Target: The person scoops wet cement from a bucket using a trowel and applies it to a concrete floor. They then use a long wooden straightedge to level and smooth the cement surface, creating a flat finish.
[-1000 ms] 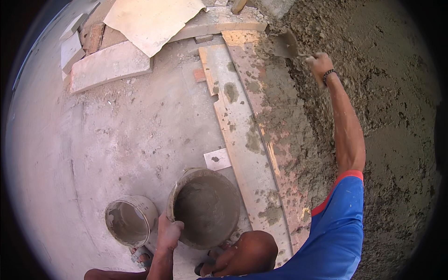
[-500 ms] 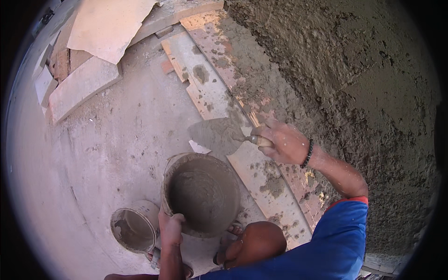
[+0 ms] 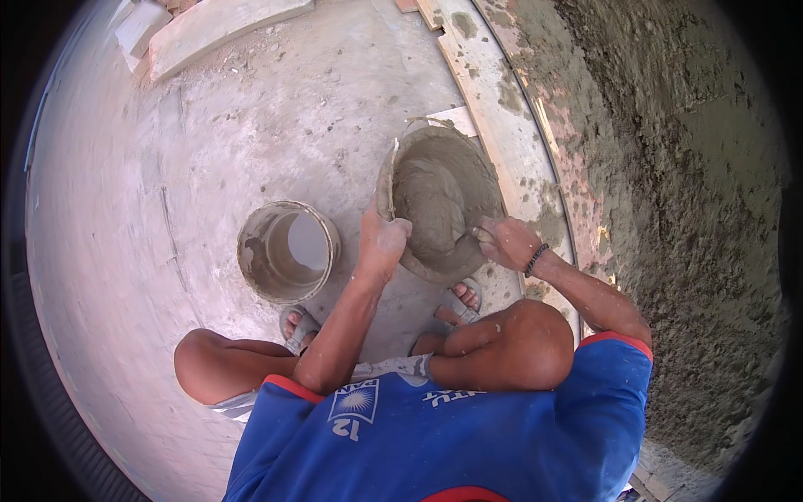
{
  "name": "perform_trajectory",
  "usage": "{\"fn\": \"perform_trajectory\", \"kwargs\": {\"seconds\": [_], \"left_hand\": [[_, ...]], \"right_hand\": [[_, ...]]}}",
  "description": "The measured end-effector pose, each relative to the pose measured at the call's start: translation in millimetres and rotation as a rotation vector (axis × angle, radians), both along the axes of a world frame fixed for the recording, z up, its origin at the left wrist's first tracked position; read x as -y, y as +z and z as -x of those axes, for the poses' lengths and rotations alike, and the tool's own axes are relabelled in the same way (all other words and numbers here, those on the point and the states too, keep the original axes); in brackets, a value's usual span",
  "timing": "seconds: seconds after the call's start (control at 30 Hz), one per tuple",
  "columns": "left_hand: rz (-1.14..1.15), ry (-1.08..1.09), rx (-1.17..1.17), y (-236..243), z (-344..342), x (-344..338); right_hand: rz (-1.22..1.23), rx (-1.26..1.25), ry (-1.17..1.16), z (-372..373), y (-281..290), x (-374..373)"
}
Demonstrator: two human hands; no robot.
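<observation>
A round bucket of wet grey mortar point(image 3: 431, 197) sits tilted between my feet and the boards. My left hand point(image 3: 385, 238) is closed on its left rim. My right hand point(image 3: 506, 243) is closed on a trowel handle point(image 3: 483, 236) at the right of the bucket's mouth; the blade is hidden in the mortar. A smaller bucket point(image 3: 251, 251), coated with dried mortar and with cloudy liquid inside, stands to the left. My knees, sandalled feet point(image 3: 462, 297) and blue shirt show at the lower part of the view.
Mortar-spattered boards point(image 3: 527, 142) run along the right beside a rough surface of grey mortar point(image 3: 686, 209). Pale slabs point(image 3: 217, 29) and a block lie at the top left on the dusty concrete floor point(image 3: 150, 142). A white offcut point(image 3: 452, 119) lies behind the bucket.
My right hand with the trowel has moved from the mortar surface at upper right down into the bucket. The bucket appears higher in view and tilted, and the view has swung down toward my body.
</observation>
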State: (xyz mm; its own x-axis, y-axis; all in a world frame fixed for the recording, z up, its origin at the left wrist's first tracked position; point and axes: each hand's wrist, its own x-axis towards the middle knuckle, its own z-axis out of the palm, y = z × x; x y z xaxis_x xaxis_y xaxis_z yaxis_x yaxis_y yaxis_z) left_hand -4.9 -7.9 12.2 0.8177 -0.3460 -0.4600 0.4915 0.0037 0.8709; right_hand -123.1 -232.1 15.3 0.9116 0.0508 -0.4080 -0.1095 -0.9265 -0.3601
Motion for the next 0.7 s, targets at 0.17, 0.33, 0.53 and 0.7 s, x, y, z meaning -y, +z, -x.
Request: {"fn": "perform_trajectory", "kwargs": {"seconds": [0.17, 0.33, 0.53, 0.7], "left_hand": [[-0.032, 0.002, -0.029, -7.9, -3.1, -12.9], [-0.09, -0.043, -0.026, 5.0, -5.5, -3.3], [-0.149, -0.054, -0.074, -6.1, -18.1, -0.3], [-0.085, 0.005, -0.096, -14.6, -9.7, -7.0]], "right_hand": [[-0.094, 0.162, -0.095, 12.1, -3.2, 2.4], [-0.081, 0.225, -0.178, 13.0, 15.9, 25.6], [-0.098, 0.504, -0.171, -51.9, 166.0, 59.4], [-0.09, 0.553, -0.166, -76.3, 284.7, 91.2]]}}
